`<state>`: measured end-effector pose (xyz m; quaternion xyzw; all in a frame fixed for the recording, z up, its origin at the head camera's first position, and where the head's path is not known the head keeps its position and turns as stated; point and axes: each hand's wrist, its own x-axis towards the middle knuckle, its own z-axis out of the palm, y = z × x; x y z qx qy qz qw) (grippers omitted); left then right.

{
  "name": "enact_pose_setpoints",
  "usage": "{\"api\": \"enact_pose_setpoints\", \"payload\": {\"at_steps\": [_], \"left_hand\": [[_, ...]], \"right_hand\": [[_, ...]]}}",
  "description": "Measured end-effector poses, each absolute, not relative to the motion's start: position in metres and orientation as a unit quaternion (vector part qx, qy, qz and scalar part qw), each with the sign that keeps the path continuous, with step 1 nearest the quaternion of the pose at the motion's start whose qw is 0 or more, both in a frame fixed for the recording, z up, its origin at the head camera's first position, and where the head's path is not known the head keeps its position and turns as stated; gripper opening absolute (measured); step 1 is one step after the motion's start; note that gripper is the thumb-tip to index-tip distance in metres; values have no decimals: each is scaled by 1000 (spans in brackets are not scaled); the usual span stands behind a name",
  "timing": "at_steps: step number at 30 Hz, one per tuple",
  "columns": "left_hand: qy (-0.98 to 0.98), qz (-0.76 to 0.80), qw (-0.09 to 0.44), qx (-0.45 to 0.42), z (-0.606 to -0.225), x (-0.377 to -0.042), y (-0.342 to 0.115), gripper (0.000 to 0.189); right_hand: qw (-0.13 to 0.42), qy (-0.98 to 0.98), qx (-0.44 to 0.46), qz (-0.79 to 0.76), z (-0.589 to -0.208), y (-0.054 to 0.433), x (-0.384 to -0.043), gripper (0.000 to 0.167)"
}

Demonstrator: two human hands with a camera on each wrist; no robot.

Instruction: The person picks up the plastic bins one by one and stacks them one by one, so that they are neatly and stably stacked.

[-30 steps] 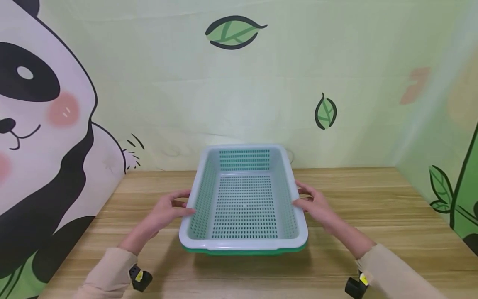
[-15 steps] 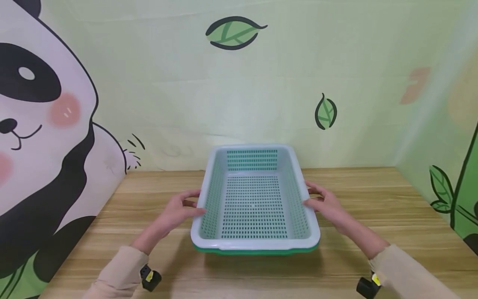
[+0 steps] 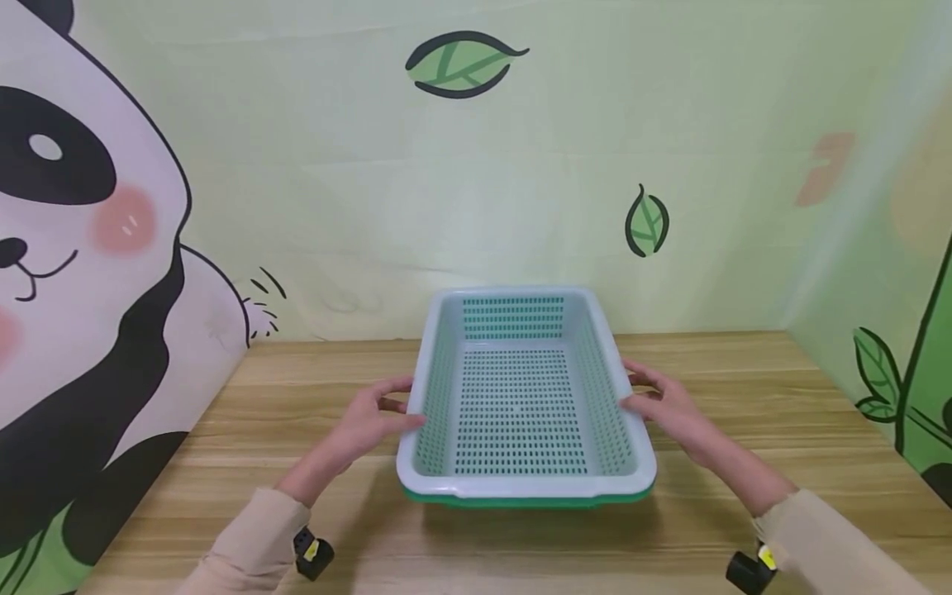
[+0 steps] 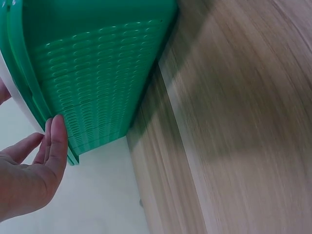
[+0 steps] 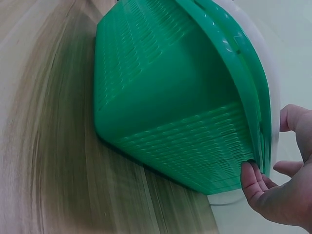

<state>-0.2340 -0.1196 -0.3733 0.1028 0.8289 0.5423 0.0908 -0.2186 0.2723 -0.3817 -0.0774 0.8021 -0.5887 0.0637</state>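
Observation:
A white perforated plastic basket [image 3: 524, 486] sits nested in green basketry of the same shape, whose green rim [image 3: 521, 501] shows just below the white one. In the left wrist view the green basket [image 4: 92, 87] shows its slotted side and stacked green rims. My left hand [image 3: 372, 420] grips the stack's left rim, thumb over the white edge and fingers underneath. Opposite it, my right hand [image 3: 673, 413] holds the right rim the same way. Under the green rim in the right wrist view are the fingertips [image 5: 251, 178]. The white basket has nothing inside.
The stack is on a wood-grain table [image 3: 744, 397]. Behind it rises a pale green backdrop [image 3: 335, 207] with leaves and a panda printed on it. Small black cameras hang at both wrists, such as the left wrist camera [image 3: 312, 555].
Both hands and the nested baskets have slid to the right along the table, slower over the last half second. The hold on both rims looks the same throughout.

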Motion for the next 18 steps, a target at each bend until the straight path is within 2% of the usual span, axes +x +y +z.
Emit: {"api": "enact_pose_setpoints", "payload": {"at_steps": [18], "left_hand": [[818, 560, 77, 107, -379, -231, -107, 60]], "right_hand": [[60, 802, -80, -590, -383, 287, -215, 66]]}}
